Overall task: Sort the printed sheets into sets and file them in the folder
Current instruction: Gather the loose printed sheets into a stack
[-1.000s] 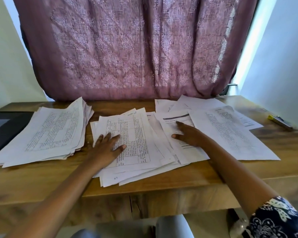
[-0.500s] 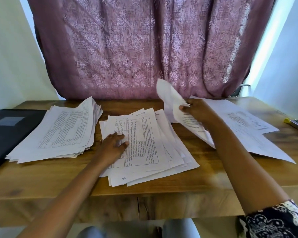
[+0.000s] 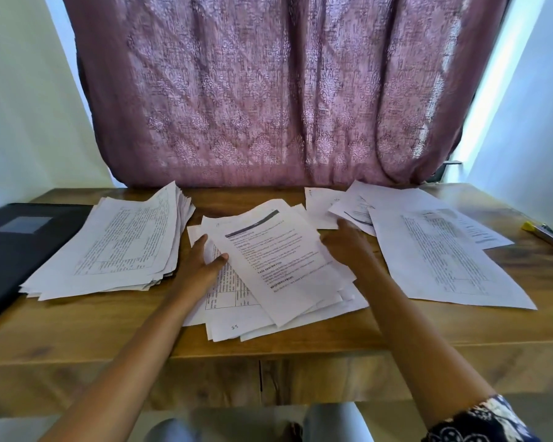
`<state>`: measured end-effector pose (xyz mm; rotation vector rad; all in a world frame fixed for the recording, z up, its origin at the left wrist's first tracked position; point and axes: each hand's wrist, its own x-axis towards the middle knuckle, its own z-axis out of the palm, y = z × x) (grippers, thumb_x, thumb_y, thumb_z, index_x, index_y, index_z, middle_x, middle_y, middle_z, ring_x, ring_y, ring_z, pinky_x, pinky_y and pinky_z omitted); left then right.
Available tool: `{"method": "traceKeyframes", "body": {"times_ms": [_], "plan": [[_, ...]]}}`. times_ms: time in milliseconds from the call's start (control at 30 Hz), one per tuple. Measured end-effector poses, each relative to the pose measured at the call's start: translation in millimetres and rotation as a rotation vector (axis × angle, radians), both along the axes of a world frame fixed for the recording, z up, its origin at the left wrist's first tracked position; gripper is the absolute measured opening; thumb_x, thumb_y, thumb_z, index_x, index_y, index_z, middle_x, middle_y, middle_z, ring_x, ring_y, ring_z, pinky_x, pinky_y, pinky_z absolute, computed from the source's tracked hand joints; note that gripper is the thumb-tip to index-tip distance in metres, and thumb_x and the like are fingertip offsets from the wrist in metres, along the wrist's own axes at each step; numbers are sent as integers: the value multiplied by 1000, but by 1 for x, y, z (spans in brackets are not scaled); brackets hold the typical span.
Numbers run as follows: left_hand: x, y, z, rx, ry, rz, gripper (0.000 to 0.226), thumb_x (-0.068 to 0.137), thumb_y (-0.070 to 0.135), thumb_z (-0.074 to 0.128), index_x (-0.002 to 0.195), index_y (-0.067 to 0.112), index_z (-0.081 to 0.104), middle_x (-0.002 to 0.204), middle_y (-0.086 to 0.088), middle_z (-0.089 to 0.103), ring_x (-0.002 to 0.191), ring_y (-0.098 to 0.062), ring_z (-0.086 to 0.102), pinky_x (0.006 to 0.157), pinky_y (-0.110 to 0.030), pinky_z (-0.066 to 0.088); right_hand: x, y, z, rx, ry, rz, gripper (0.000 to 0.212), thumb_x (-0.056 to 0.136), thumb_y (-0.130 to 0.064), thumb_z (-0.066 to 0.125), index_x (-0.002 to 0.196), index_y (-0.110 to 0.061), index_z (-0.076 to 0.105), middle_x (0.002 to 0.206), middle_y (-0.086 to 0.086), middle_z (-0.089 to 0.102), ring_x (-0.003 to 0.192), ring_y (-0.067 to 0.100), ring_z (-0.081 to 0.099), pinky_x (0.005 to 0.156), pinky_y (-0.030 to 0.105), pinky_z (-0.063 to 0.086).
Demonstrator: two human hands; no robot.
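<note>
My left hand (image 3: 205, 263) lies flat and relaxed on the middle pile of printed white sheets (image 3: 230, 327), pinning it against sliding. My right hand (image 3: 345, 247) meets the edge of the top dark-banded sheet (image 3: 278, 266), probably to square it; whether it grips, I cannot tell. The flat black folder (image 3: 20, 244) lies at the left end of the wooden tabletop (image 3: 109, 323).

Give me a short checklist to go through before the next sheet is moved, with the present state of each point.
1. Top sheet lies on the middle pile: ok, though skewed.
2. Middle pile squared: not ok, its edges are fanned.
3. Left hand rests flat on the pile: ok.
4. Right hand has a grip on the top sheet: cannot tell, its fingers are hidden.
5. Folder open for filing: not ok, it appears closed.
6. Left pile apart from both hands: ok.
</note>
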<state>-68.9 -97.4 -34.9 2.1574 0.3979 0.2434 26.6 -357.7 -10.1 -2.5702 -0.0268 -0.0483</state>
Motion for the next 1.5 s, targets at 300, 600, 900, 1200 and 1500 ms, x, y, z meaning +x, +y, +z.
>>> {"method": "traceKeyframes", "body": {"times_ms": [300,600,900,1200,1500], "plan": [[10,-24,1,-138,-37,15,62,97,28,55,151,29,23,160,-1,20,144,-26,26,113,-44,29,-32,13,-20,109,106,223,69,90,-50,55,142,-14,29,138,6,49,124,34,50,99,47,46],[0,-30,-1,156,-76,-81,69,95,23,59,151,28,19,155,1,31,140,-23,34,106,-38,36,-16,28,-24,133,112,230,60,93,-40,55,143,-20,28,144,7,44,133,36,39,105,55,39],[5,-23,-10,284,67,-122,67,97,37,52,152,33,13,162,-4,5,148,-29,14,119,-48,13,-3,27,4,485,275,32,46,86,-27,69,122,-3,53,113,10,58,95,25,55,81,34,39],[-6,-26,6,-165,-164,-95,79,89,15,67,151,24,19,152,-2,33,140,-24,33,105,-35,35,-13,17,-12,697,113,113,24,88,-11,66,111,-7,60,105,9,67,81,18,64,66,26,51],[-33,71,73,13,-198,66,53,94,30,60,142,27,40,147,-1,45,133,-26,44,107,-43,37,-2,117,25,964,-19,270,30,89,-10,64,118,-7,59,111,6,66,88,18,64,75,25,55]]}}
